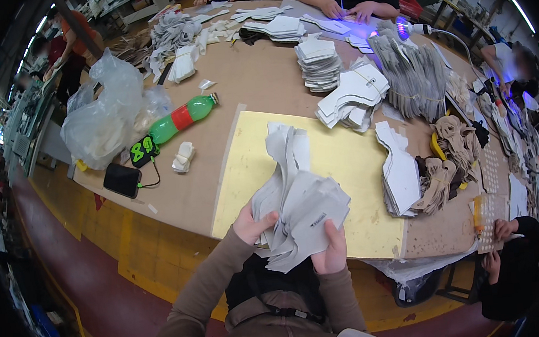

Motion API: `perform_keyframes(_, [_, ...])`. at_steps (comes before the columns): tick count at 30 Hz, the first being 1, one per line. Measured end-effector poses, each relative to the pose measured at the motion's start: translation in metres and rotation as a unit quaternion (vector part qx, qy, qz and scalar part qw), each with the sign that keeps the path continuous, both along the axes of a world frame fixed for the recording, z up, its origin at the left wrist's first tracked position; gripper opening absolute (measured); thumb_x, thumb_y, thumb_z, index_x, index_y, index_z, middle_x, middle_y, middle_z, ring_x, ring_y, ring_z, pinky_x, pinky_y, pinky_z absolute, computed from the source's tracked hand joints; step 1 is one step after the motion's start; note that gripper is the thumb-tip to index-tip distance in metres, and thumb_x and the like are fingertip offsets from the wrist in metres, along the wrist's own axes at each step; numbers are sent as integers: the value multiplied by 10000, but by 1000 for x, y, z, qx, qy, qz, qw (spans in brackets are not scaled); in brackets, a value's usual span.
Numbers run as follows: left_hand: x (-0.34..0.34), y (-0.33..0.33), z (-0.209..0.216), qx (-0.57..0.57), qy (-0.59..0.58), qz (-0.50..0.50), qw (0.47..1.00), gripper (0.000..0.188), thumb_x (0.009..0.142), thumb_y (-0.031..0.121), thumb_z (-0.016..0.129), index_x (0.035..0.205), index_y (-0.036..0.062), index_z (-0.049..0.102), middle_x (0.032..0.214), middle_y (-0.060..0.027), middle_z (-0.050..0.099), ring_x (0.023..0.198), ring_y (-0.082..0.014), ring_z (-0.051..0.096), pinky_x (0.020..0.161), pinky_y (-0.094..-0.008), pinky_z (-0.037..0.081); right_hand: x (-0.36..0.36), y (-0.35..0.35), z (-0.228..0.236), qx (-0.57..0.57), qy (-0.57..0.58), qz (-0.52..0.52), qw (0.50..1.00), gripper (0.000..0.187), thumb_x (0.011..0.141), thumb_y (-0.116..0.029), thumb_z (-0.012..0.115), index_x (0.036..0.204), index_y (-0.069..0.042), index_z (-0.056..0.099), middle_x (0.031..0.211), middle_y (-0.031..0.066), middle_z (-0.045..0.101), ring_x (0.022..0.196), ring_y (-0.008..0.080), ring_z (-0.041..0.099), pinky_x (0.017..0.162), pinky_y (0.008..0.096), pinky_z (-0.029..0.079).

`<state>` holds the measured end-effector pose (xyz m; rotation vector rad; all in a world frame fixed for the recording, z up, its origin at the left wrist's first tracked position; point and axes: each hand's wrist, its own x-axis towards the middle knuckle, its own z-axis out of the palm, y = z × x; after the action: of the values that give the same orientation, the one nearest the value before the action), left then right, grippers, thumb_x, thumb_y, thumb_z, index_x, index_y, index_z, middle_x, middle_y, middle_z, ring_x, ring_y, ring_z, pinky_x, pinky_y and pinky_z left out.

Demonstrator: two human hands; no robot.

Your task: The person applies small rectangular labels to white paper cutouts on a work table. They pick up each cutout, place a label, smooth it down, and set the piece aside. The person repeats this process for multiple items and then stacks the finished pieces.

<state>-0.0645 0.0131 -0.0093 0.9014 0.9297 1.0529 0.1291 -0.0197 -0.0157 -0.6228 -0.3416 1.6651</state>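
A fanned stack of light grey cut pieces (294,201), curved in outline like shoe-upper parts, is held up over the near edge of the table. My left hand (254,225) grips its left side, thumb on top and fingers underneath. At the lower right of the stack, my right hand (331,250) holds it with the thumb pressed on the top piece, beside a small dark printed mark. The stack's far end spreads upward in uneven layers over a pale yellow sheet (362,218) taped to the table. My fingers beneath the stack are mostly hidden.
White stacks (398,168) of cut pieces and grey bundles (404,72) stand right and beyond. Leftward lie a green bottle (184,119), black phone (122,181), small white bundle (183,157) and plastic bag (110,111). A co-worker's hands (351,11) work across the table by a lit lamp (405,28).
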Motion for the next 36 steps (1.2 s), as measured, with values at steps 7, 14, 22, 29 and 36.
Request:
perform_keyframes(7, [17,-8,28,61,186,91,976,556,949,261,707,1358,-57,506,1260,-135,637,1155,-184,594,1010,-329,454,-9,6,1,-27,-7,-27,999,615,939,-68,618,1478,3,331,1414,141,501,1286,278,515,1090,430,422])
perform_keyframes(14, [13,0,30,39,137,151,978,542,932,246,731,1328,-66,533,1225,-130,654,1113,-177,608,996,-320,460,-5,1,1,-11,-31,-59,998,610,954,-82,589,1494,-6,316,1443,143,477,1313,290,491,1110,435,399])
perform_keyframes(22, [5,1,25,3,124,170,978,497,938,222,719,1300,-71,544,1211,-127,655,1091,-169,612,976,-313,471,6,-2,0,0,37,-7,999,599,981,-111,525,1521,-28,282,1487,128,445,1355,307,451,1159,466,347])
perform_keyframes(29, [-48,33,2,9,415,105,904,632,909,235,727,1409,-37,452,1320,-156,586,1201,-243,571,1037,-372,442,19,-4,2,-9,76,-32,997,602,984,-141,560,1508,-15,292,1451,143,482,1332,311,479,1131,473,386])
perform_keyframes(36, [-8,2,23,126,98,-32,987,676,993,369,615,1492,-13,369,1471,-140,454,1371,-216,410,1138,-340,310,11,-2,-2,8,47,-33,998,626,965,-150,620,1494,-12,315,1455,136,472,1324,302,484,1126,471,388])
